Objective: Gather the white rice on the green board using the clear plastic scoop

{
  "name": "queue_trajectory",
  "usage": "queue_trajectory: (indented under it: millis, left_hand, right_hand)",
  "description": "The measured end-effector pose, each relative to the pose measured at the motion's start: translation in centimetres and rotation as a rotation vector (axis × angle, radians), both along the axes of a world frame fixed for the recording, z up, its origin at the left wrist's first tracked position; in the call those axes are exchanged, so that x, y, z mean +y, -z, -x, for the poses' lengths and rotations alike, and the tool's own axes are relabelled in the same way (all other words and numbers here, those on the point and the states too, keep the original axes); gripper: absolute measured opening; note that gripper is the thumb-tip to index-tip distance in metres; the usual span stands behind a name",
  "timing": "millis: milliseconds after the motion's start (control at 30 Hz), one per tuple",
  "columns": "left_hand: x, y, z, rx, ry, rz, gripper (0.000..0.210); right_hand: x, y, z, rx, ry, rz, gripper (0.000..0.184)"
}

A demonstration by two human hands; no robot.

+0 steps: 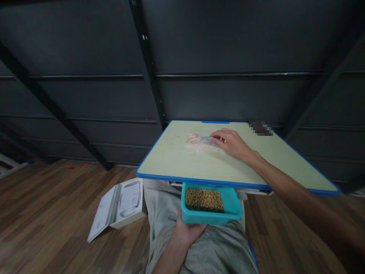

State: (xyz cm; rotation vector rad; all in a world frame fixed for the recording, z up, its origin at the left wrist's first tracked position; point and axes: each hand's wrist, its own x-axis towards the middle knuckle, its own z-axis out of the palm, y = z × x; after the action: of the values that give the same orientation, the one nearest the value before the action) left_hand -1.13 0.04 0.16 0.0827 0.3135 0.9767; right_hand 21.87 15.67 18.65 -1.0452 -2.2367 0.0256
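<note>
Here's the pale heap of grains (202, 148), spread over the middle of the table (168, 161), with orange bits (192, 139) along its left side. Right above it, the right hand (231, 142) is pinched narrow on a clear, greyish curved piece (207, 140), its exact kind too blurred to tell. Down below the near blue edge, the left hand (188, 230) grips the turquoise container (209, 218) from underneath, over the lap, and greenish-yellow round beans (203, 200) crowd its left part! A pixelated dark item (261, 128) sits at the far right corner; an open white box (129, 201) lies on the wooden floor (42, 217), left of the legs.
</note>
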Motion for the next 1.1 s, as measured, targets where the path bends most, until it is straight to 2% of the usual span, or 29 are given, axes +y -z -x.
queue_trajectory:
  millis: [233,400,600,833,1100]
  left_hand:
    - [0.2,0.9,0.1,-0.007,-0.001,0.013,0.047]
    - [0.1,0.5,0.1,0.014,-0.009,0.087,0.047]
    - [-0.1,-0.6,0.0,0.058,-0.024,0.096,0.046]
    - [0.2,0.3,0.0,0.029,-0.031,0.091,0.043]
    - [0.0,-0.2,0.0,0.033,-0.019,0.069,0.046]
  right_hand:
    - [0.1,0.4,0.1,-0.045,-0.054,0.021,0.025]
    - [0.2,0.7,0.0,-0.067,-0.073,0.018,0.025]
    - [0.3,0.8,-0.1,-0.124,-0.027,0.005,0.026]
    - [1.2,1.1,-0.4,-0.075,0.036,0.006,0.03]
    - [1.8,1.3,-0.8,-0.039,0.144,-0.018,0.032]
